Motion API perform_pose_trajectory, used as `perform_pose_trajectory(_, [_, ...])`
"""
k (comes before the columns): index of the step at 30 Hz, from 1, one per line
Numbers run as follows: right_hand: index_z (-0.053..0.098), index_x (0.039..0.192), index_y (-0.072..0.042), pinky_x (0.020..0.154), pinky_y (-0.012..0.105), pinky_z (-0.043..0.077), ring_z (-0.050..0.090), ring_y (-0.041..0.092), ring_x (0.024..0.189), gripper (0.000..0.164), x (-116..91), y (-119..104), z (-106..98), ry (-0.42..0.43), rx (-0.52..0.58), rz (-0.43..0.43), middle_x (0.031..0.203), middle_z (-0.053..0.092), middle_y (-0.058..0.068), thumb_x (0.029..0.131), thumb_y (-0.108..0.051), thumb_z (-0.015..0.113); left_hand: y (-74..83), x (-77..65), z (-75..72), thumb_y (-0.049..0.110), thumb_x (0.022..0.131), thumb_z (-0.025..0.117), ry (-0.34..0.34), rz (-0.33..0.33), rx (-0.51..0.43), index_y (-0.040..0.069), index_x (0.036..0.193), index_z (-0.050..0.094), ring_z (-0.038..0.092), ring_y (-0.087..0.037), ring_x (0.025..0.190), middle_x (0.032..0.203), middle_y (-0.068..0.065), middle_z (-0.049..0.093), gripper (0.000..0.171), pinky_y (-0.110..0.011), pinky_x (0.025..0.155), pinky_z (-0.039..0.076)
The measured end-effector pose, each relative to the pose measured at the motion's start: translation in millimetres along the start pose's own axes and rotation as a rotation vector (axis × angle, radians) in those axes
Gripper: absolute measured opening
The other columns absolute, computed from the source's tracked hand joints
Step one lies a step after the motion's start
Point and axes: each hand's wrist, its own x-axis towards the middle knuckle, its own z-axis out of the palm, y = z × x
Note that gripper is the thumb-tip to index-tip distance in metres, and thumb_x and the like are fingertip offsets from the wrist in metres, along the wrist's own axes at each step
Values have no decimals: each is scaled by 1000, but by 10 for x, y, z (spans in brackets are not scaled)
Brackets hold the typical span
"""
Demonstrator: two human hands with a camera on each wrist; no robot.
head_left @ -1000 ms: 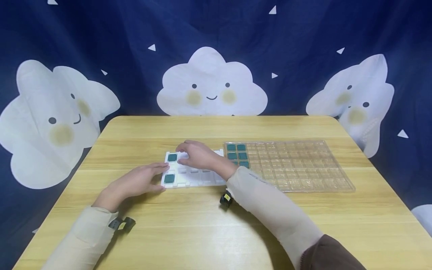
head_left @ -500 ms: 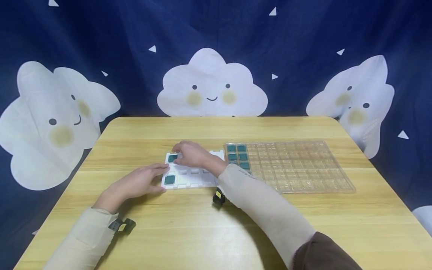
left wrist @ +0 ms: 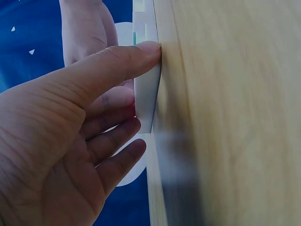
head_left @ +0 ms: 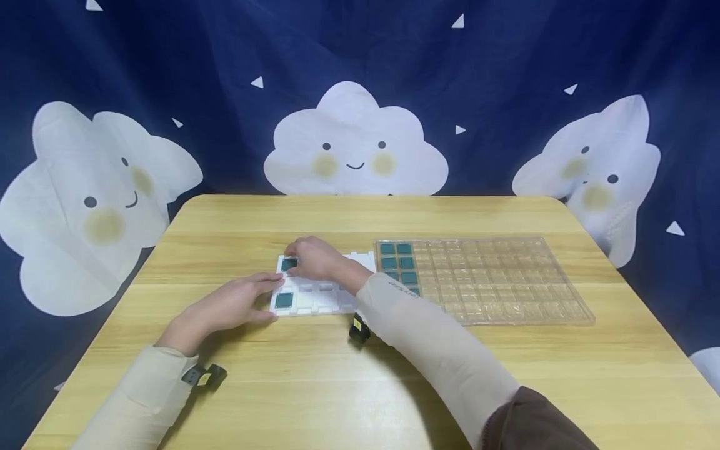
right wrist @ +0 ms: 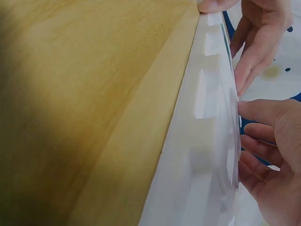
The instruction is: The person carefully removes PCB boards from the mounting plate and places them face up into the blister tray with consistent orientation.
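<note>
A white tray (head_left: 306, 303) with notched edges lies left of the table's middle. Two green square chips sit at its left end: a far chip (head_left: 289, 265) and a near chip (head_left: 284, 300). My right hand (head_left: 319, 259) reaches over the tray, thumb and index finger at opposite edges of the far chip, partly covering it. My left hand (head_left: 227, 303) rests at the tray's left end, index finger at the left edge and thumb at the front corner. In the left wrist view that thumb (left wrist: 141, 52) presses the tray's edge, the other fingers loosely bent.
A clear plastic tray (head_left: 506, 281) with many square pockets lies to the right, touching or close to the white tray. Several green chips (head_left: 405, 263) fill its left columns, partly behind the right sleeve. A blue curtain (head_left: 360, 37) with clouds hangs behind the wooden table (head_left: 281, 387).
My right hand has moved left from beside the far chip onto it, and its thumb and index finger have come to the chip's edges. The left hand stays at the white tray's end.
</note>
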Motion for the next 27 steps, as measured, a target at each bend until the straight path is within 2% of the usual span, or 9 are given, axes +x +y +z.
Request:
perform_pose_trajectory(6, [63, 130, -14, 108, 31, 37, 57, 17, 114, 45, 36, -10, 40, 1, -56, -2, 124, 65, 0, 91, -34, 70, 3, 0, 2, 33, 83, 77, 8, 4, -2, -3, 137, 53, 46, -40, 129, 143, -19, 48, 70, -54, 107, 38])
perform_pose_trajectory(12, [65, 128, -14, 109, 31, 36, 58, 16, 111, 44, 49, -29, 60, 8, -56, 19, 120, 66, -2, 90, -35, 71, 8, 0, 2, 34, 83, 77, 7, 5, 2, -4, 137, 53, 47, -40, 129, 143, -19, 48, 70, -53, 106, 39])
perform_pose_trajectory(27, [66, 126, -13, 97, 25, 45, 59, 13, 103, 40, -9, -20, 44, 75, -7, 31, 115, 66, -2, 91, -32, 70, 3, 9, 8, 33, 82, 78, 6, -3, -3, -3, 137, 54, 47, -40, 129, 143, -20, 49, 70, -54, 107, 38])
